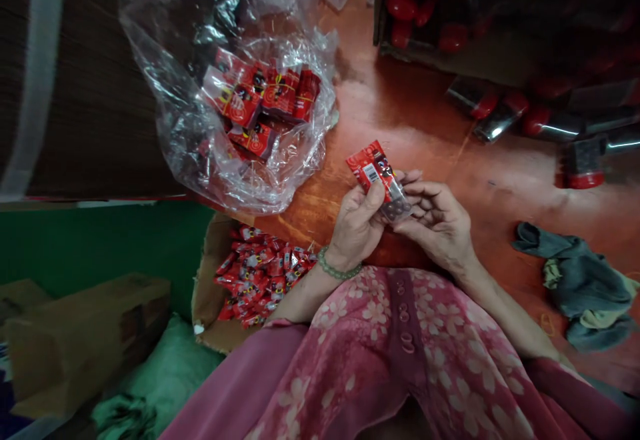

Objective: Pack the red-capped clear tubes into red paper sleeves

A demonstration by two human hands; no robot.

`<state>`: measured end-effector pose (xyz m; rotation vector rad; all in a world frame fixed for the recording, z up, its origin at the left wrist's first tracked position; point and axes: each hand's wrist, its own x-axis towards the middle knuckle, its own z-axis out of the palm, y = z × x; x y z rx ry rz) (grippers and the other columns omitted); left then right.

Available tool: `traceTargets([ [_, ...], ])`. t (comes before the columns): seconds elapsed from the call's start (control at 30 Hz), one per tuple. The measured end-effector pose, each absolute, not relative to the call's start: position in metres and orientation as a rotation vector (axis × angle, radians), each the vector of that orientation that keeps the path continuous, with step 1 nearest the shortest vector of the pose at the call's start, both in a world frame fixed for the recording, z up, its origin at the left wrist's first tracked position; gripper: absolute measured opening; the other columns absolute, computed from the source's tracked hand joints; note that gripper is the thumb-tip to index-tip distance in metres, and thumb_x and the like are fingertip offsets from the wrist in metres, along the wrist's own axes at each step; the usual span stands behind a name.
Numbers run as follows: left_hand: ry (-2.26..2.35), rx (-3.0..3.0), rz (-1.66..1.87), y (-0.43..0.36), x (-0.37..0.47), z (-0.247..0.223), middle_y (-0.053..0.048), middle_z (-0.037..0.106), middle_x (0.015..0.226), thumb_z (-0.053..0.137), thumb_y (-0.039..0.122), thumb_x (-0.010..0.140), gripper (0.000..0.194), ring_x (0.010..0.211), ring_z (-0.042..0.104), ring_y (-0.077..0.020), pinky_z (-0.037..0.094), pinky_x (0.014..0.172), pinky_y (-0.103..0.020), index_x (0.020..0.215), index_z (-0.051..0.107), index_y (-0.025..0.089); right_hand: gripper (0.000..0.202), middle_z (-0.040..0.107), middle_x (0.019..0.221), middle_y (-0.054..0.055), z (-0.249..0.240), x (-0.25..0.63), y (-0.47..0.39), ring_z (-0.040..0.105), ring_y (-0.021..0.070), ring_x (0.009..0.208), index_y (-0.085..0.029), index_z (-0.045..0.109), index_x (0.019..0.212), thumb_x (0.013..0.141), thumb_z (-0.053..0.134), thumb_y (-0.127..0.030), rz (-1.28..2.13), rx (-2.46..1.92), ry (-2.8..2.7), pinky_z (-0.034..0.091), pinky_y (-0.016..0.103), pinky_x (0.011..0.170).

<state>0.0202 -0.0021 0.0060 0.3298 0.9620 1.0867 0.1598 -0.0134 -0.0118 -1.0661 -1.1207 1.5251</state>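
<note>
Between my hands is a small red packet (373, 168) with a barcode and a clear lower part that shows dark round pieces. My left hand (356, 223) grips its left side, thumb on top near the barcode. The fingers of my right hand (434, 219) are bent around the clear end at the lower right. At the upper left, a clear plastic bag (300, 177) lies open with bundles of red packets (283, 93) inside. A cardboard box (213, 273) beside my left forearm holds many loose red packets (265, 270).
Clear containers with red lids (550, 123) lie at the right, below a dark box (450, 60) of similar ones. A grey-green cloth (583, 277) rests on the reddish table (480, 190). Another cardboard box (85, 333) stands at the lower left.
</note>
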Motion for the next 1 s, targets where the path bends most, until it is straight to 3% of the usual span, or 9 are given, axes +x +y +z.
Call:
traceTargets([
  [0.1,0.892,0.266,1.039,-0.003,0.019,0.007,-0.01,0.08,0.114,0.086,0.06,0.073,0.047,0.125,0.07,-0.0338,0.06,0.103,-0.045,0.094,0.075,0.019,0.054,0.079,0.117,0.001,-0.012,0.169,-0.014,0.078,0.0148,0.095,-0.031,0.061,0.134,0.085,0.084,-0.032,1.409,-1.044,-1.368,0.067,0.029,0.088],
  [0.2,0.84,0.253,1.006,-0.006,0.021,0.009,-0.009,0.08,0.113,0.085,0.059,0.074,0.045,0.127,0.069,-0.0339,0.059,0.106,-0.046,0.093,0.076,0.019,0.049,0.078,0.126,0.006,-0.012,0.177,-0.013,0.08,0.0191,0.096,-0.028,0.068,0.133,0.086,0.083,-0.033,1.221,-1.115,-1.596,0.067,0.032,0.087],
  [0.53,0.792,0.278,1.024,-0.019,0.033,0.018,-0.01,0.081,0.109,0.086,0.056,0.075,0.04,0.13,0.067,-0.0323,0.053,0.114,-0.044,0.09,0.079,0.019,0.03,0.085,0.096,0.003,-0.02,0.176,-0.019,0.083,0.0249,0.081,-0.031,0.08,0.109,0.08,0.088,-0.032,0.792,-1.121,-1.608,0.07,0.036,0.075],
  [0.73,0.781,0.345,1.044,-0.026,0.038,0.015,-0.012,0.08,0.113,0.082,0.059,0.079,0.043,0.13,0.067,-0.0323,0.051,0.115,-0.044,0.093,0.08,0.018,0.018,0.084,0.08,0.002,-0.026,0.177,-0.019,0.08,0.0245,0.065,-0.029,0.081,0.09,0.078,0.088,-0.041,0.649,-1.127,-1.571,0.069,0.034,0.057],
  [0.83,0.765,0.399,1.048,-0.029,0.038,0.012,-0.012,0.08,0.113,0.078,0.06,0.083,0.043,0.128,0.068,-0.0311,0.051,0.114,-0.043,0.096,0.081,0.019,0.018,0.084,0.08,0.001,-0.027,0.174,-0.019,0.079,0.023,0.061,-0.03,0.081,0.095,0.079,0.088,-0.034,0.626,-1.046,-1.551,0.067,0.032,0.054],
  [1.0,0.785,0.454,1.057,-0.033,0.037,0.009,-0.012,0.08,0.115,0.074,0.061,0.085,0.044,0.127,0.068,-0.0296,0.052,0.112,-0.042,0.097,0.081,0.019,0.035,0.084,0.081,0.0,-0.033,0.17,-0.022,0.079,0.0231,0.06,-0.035,0.079,0.112,0.079,0.089,-0.028,0.58,-0.969,-1.567,0.066,0.034,0.055],
])
